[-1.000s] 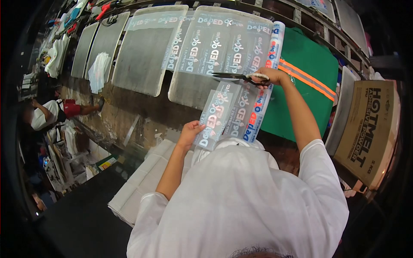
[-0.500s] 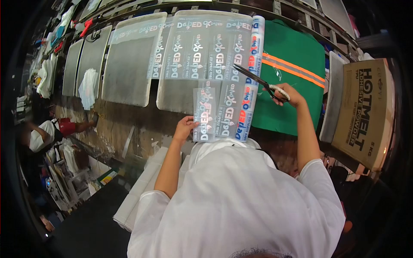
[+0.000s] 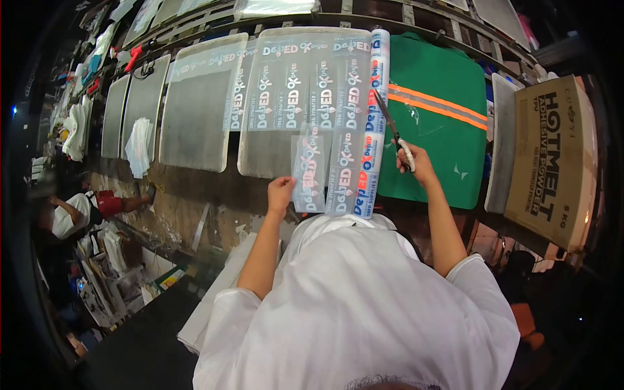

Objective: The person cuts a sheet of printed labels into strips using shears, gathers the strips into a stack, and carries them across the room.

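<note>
My right hand (image 3: 415, 162) is closed on the handles of black scissors (image 3: 388, 120), whose blades point up and to the left over a roll of printed film (image 3: 367, 156). Below the scissors lies a green shirt (image 3: 435, 149) with orange and grey stripes. My left hand (image 3: 281, 192) has its fingers closed at the left edge of a cut piece of printed film (image 3: 308, 170); whether it grips the edge cannot be made out. Larger printed film (image 3: 286, 91) covers a grey board (image 3: 260, 153).
More grey boards (image 3: 188, 123) stand in a row at the left. A cardboard box (image 3: 552, 162) is at the right on another board. White strips (image 3: 138, 146) hang over a left board. Another person (image 3: 71, 214) is at the far left.
The scissors in my right hand have moved left and turned to point more steeply up. My left hand has shifted slightly along the film's left edge. The view has tilted slightly.
</note>
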Demonstrator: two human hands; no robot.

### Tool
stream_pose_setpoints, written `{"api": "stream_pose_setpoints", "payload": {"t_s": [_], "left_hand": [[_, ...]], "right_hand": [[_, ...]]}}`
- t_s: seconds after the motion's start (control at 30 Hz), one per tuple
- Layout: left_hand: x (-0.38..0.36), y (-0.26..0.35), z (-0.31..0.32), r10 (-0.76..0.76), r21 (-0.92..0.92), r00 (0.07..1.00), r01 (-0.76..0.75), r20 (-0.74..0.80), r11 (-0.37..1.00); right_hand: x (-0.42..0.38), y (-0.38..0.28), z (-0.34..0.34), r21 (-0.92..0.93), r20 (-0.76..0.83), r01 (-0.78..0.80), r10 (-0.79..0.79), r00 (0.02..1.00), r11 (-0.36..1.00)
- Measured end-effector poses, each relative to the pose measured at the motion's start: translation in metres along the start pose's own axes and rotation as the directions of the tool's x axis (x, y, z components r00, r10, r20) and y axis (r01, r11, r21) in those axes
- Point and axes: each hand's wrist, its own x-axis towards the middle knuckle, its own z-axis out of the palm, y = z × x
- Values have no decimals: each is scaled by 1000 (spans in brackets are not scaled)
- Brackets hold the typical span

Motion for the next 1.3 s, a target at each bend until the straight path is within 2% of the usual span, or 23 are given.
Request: {"api": "stream_pose_setpoints", "payload": {"t_s": [0.07,0.2,0.43,0.53,0.6,0.63,0.7,0.73,0.8,0.83,0.9,1.0,1.07,1.1,1.13,1.2,1.23,1.3], "left_hand": [[3,1,-5,12,54,999,-10,-39,999],[2,12,-11,29,189,990,-2,-139,982],[8,19,-7,43,222,982,-1,-184,975],[9,17,-3,125,296,987,-91,-97,951],[16,17,-1,183,415,980,-197,73,888],[21,17,-1,186,414,979,-202,80,888],[32,24,-3,244,229,961,-269,132,935],[30,39,-3,254,227,957,-280,139,933],[23,73,-7,289,-199,954,-268,82,943],[23,83,-12,268,-255,957,-234,107,938],[28,91,-18,278,-249,957,-250,85,936],[38,87,-35,241,-205,970,-228,40,952],[65,65,-63,177,186,984,-175,4,967],[71,66,-72,209,159,975,-194,-81,968],[78,69,-83,193,59,976,-188,-100,980],[97,76,-106,50,-278,991,-85,-128,957],[109,82,-118,21,-430,998,-45,-61,902],[132,95,-128,-39,-405,994,-5,-101,914]], "right_hand": [[-1,-1,2,-31,-25,-3,2,1000,1000],[-5,-3,1,-71,20,-2,4,1000,997],[-11,-6,13,-97,27,-22,25,999,995],[-12,-10,18,-92,45,-54,58,997,994],[-11,-14,23,-80,61,-70,75,995,994],[-10,-19,25,-127,96,-61,74,993,990],[-2,-33,23,-203,182,-38,76,980,978],[1,-40,23,-204,174,-30,66,982,979],[7,-51,22,-303,156,-41,92,983,952],[12,-56,20,-305,159,-35,88,983,952],[25,-61,23,-360,192,-15,89,977,933],[42,-62,23,-332,261,10,82,962,943],[52,-70,25,-352,279,6,99,955,936],[58,-72,24,-349,322,4,116,940,937],[66,-74,24,-345,364,2,131,922,939],[86,-81,27,-342,387,-23,163,908,939],[94,-84,31,-342,406,-50,195,893,939],[105,-95,45,-390,384,-19,181,905,921]]}}
